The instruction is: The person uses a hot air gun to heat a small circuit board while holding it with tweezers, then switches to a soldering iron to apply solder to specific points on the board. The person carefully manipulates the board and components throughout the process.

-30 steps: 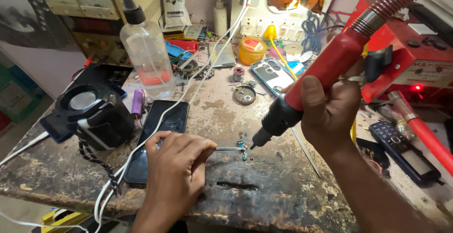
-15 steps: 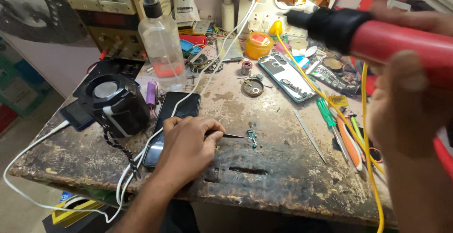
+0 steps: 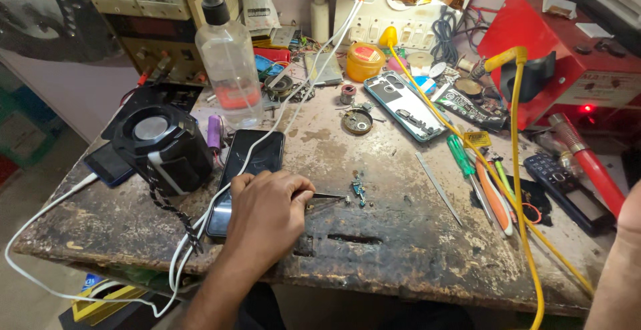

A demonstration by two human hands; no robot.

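Just right of the left hand (image 3: pixel 267 210), tweezers (image 3: pixel 327 198) pin a small circuit part (image 3: pixel 359 190).

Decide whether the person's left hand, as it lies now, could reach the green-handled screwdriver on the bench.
Probably yes: the left hand holds tweezers near the small part, and only bare worn benchtop lies between it and the green-handled screwdriver.

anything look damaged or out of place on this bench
The worktable top is badly worn, with a gouged slot near its front edge. A phone back shell lies opened up, and a tiny circuit part sits loose at the tweezers pinched in the left hand.
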